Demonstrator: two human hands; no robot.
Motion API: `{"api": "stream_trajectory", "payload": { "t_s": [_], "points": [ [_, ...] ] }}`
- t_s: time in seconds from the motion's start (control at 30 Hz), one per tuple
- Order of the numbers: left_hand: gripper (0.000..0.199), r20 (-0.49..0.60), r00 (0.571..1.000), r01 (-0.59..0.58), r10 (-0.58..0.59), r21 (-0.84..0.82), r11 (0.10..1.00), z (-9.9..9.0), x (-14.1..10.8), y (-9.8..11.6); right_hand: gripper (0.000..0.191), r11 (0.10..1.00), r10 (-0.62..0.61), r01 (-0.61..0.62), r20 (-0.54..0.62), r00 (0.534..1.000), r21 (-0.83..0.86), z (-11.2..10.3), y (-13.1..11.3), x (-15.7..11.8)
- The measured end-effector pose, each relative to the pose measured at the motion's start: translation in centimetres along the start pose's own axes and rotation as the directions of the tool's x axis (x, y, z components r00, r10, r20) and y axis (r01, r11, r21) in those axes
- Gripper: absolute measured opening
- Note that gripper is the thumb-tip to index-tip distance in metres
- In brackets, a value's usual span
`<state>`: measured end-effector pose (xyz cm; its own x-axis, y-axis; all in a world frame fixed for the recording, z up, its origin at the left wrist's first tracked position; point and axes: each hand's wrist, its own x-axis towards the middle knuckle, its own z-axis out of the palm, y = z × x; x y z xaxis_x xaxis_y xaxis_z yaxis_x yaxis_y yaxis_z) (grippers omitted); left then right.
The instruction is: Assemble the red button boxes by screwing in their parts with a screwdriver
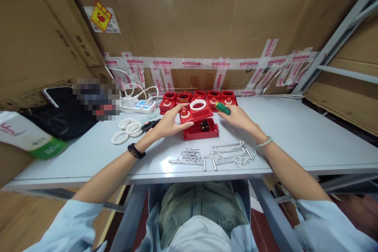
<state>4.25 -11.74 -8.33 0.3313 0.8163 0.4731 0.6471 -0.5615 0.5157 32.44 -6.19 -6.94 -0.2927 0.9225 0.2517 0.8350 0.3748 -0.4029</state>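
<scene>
My left hand grips the left side of a red cover, which is tilted above an open red box base. A white ring and a red knob sit on the cover. Inside the base is a small black part. To the right of the cover, my right hand has its fingers round a green screwdriver handle. Nearer the table edge lie a pile of screws and several metal rods with white strings.
Several red boxes line the back of the table. White rings and a black object lie left of my left hand. Farther left are a power strip, a black bag and a white-green package.
</scene>
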Motion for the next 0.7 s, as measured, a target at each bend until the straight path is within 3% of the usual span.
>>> {"api": "stream_trajectory", "payload": {
  "t_s": [0.07,0.17,0.43,0.5,0.57,0.63,0.7],
  "points": [
    [0.068,-0.003,1.000,0.015,-0.015,-0.002,1.000,0.1,0.0,0.0,0.025,0.993,0.033,-0.027,0.045,0.998,-0.119,0.0,-0.1,-0.4],
    [0.068,0.011,1.000,0.014,-0.014,-0.017,1.000,0.2,-0.1,0.0,0.023,0.987,0.041,-0.026,0.092,0.995,-0.158,0.3,-0.4,-0.8],
    [0.069,-0.019,1.000,0.000,-0.001,-0.031,1.000,0.4,-0.1,0.2,0.029,0.993,-0.013,0.037,0.201,0.980,-0.113,0.3,0.2,-0.4],
    [0.072,-0.050,0.999,-0.004,0.001,-0.055,0.998,0.7,0.0,0.3,0.038,0.995,-0.095,0.097,0.172,0.980,-0.002,-0.3,0.2,-0.3],
    [0.075,-0.092,0.996,-0.002,-0.008,-0.100,0.995,1.0,0.1,0.7,0.050,0.951,-0.213,0.182,0.102,0.972,0.250,-0.9,-0.4,-0.3],
    [0.079,-0.136,0.991,-0.011,-0.010,-0.152,0.988,1.5,0.2,1.5,0.062,0.794,-0.303,0.232,0.036,0.952,0.562,-1.4,-1.6,-0.5],
    [0.082,-0.166,0.986,-0.055,0.022,-0.194,0.979,1.9,0.2,2.5,0.067,0.614,-0.350,0.211,0.023,0.936,0.760,-1.5,-3.3,-0.9]
  ]
}}
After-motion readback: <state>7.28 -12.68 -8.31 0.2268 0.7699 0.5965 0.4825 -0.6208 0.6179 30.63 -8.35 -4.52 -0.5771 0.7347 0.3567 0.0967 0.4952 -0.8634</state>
